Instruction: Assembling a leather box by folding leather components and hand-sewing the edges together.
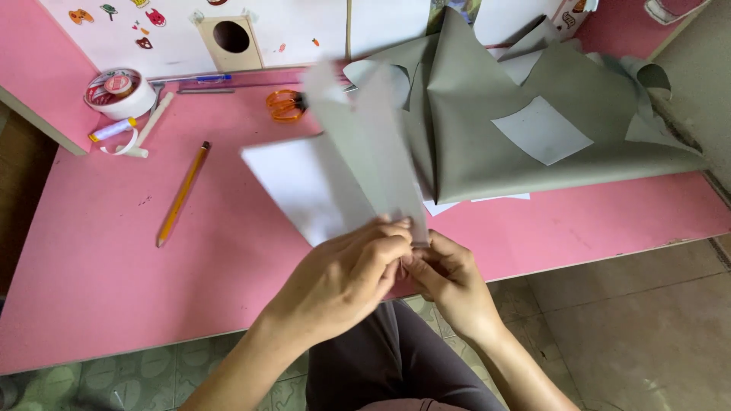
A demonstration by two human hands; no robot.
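The left hand (pixel 346 274) and the right hand (pixel 449 278) meet just above the near edge of the pink table (pixel 99 266), fingers pinched together on the bottom end of a folded paper piece (pixel 343 171). The piece is thin and stiff-looking, grey on its narrow upright strips and white on the flat flap that spreads toward 9 o'clock; its top is blurred. Both hands are closed on it, thumbs and fingertips pressing the same lower edge.

At 1 o'clock from the hands lies a large grey sheet (pixel 487 144), matte, creased into sharp peaks, with curled cut edges and a pale square scrap (pixel 541 129) resting on it. At 11 o'clock, partly behind the held piece, are scissors (pixel 285 105) with orange plastic handles. A yellow pencil (pixel 181 194) lies slanted at 9 o'clock, well apart from the hands. Farther toward 10 o'clock sit a white roll of tape (pixel 122 93) and a small glue stick (pixel 113 129). A white board (pixel 183 34) with small stickers and a wooden block with a round hole stands along the far edge.
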